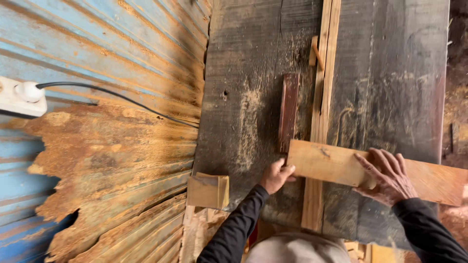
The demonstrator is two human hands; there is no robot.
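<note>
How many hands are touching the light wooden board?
2. The left hand grips the light wooden board at its left end; the right hand presses flat on its middle.

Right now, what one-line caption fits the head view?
Two hands steady a pale wooden board across a dusty dark workbench: left hand at its end, right hand flat on top.

The wooden plank (341, 168) is running off the right edge, its far end unseen. The right hand (387, 178) is covering part of it. The white socket block (19, 97) is being cropped at the left edge.
</note>
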